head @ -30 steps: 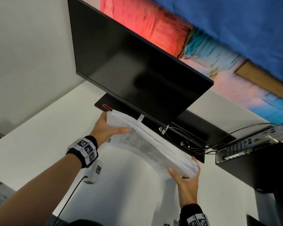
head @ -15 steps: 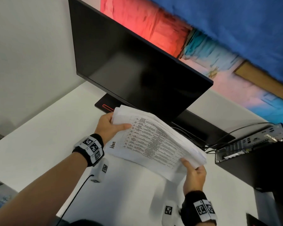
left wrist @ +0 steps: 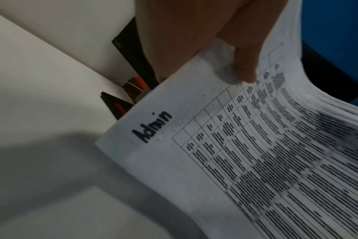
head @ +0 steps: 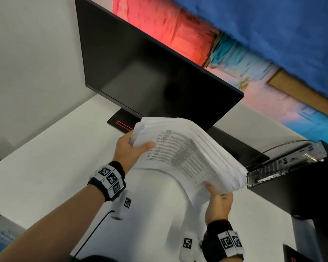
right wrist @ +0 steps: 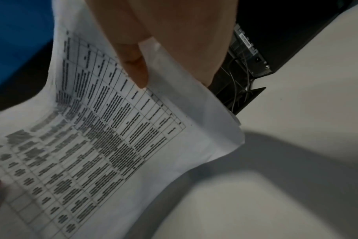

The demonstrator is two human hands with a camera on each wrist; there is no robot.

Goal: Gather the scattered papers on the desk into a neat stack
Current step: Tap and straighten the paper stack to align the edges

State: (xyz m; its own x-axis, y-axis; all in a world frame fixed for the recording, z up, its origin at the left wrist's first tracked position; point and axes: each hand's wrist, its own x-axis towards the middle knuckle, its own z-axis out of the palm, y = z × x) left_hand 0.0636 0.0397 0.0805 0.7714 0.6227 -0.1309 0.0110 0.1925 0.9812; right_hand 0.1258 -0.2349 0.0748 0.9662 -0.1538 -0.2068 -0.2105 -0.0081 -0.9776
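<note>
A thick bundle of printed papers (head: 186, 154) is held in the air above the white desk (head: 45, 163), in front of the monitor. Its top sheet carries a printed table and the word "Admin" (left wrist: 151, 127). My left hand (head: 129, 150) grips the bundle's left end, thumb on top (left wrist: 245, 69). My right hand (head: 219, 201) grips the right end from below, thumb on the top sheet (right wrist: 137, 69). The bundle sags in the middle and its sheet edges are fanned unevenly (right wrist: 225, 122).
A black monitor (head: 150, 76) stands just behind the papers on a black base with a red stripe (head: 121, 123). At the right, a small computer box (head: 284, 165) with cables sits on a black unit. Bare desk lies under and left of the hands.
Both hands have lifted the bundle a little and tilted its printed face toward me. The right hand's hold has moved from the edge to under the right end.
</note>
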